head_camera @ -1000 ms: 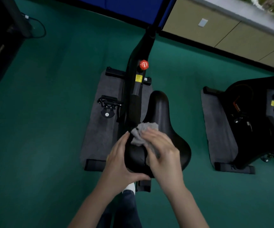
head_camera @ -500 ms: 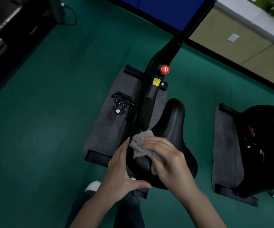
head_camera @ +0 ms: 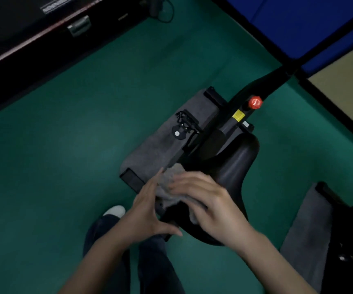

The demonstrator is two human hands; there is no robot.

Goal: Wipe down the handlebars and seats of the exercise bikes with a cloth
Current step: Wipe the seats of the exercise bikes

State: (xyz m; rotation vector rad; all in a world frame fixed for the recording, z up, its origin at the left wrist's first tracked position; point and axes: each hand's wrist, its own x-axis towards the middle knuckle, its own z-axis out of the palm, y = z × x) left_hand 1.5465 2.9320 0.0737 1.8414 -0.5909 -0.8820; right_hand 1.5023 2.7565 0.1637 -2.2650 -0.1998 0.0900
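Lower centre of frame | right hand (head_camera: pixel 210 205) flat, pressing cloth (head_camera: pixel 170 177) onto seat (head_camera: pixel 235 166) | left hand (head_camera: pixel 148 211) open-fingered, likely steadying its edge

My cloth (head_camera: pixel 171 177) looked soft and nubby. The seat (head_camera: pixel 239 164) was smooth and faintly shiny, like vinyl. The floor mat (head_camera: pixel 156 149) looked felt-like and matt, the red knob (head_camera: pixel 255 102) glossy plastic, the green floor (head_camera: pixel 65 145) dull.
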